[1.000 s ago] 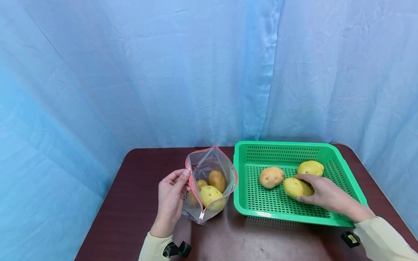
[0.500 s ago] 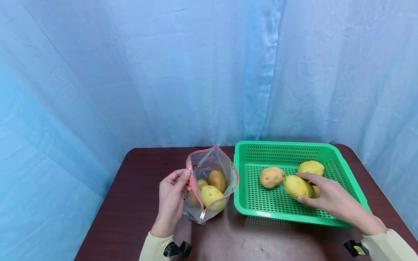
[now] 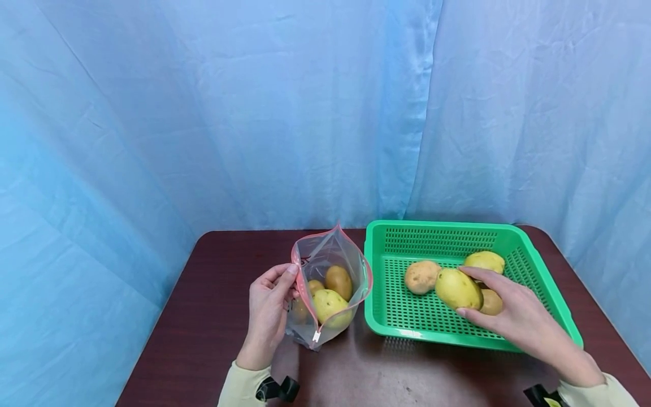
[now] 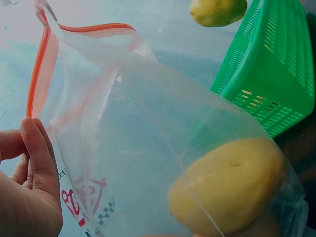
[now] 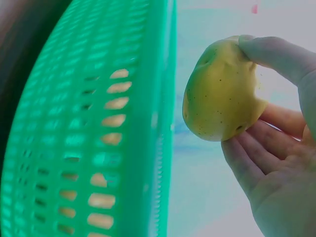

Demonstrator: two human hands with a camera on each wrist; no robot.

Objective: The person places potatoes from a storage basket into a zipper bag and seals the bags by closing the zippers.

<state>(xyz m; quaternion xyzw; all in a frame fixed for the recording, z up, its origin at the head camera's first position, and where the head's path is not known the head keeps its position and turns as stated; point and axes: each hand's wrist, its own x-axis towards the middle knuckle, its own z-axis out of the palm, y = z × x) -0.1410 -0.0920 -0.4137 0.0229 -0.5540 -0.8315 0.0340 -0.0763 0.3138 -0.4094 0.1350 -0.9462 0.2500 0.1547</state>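
My left hand (image 3: 268, 311) pinches the pink-edged rim of a clear zip bag (image 4: 123, 128) between thumb and fingers. The bag's mouth gapes, and several potatoes lie inside, a yellow one (image 3: 328, 305) on top. In the right wrist view, my right hand (image 5: 281, 163) holds a yellow potato (image 5: 222, 91) between thumb and fingertips, raised above the basket's rim. Below it stands the green basket (image 3: 373, 282). A tan potato (image 3: 421, 277) lies in its middle, a yellow one (image 3: 485, 260) at the back right, and another (image 3: 491, 302) is partly hidden by my right hand.
The dark brown table (image 3: 213, 316) bears the bag at its middle and the basket on the right, close beside each other. A white slider (image 3: 316, 336) sits at the bag's near corner. Blue curtains (image 3: 285, 113) hang behind and to both sides.
My right hand has lifted the yellow potato off the basket's floor and moved it slightly left, uncovering another potato behind it. My left hand and the bag have barely shifted.
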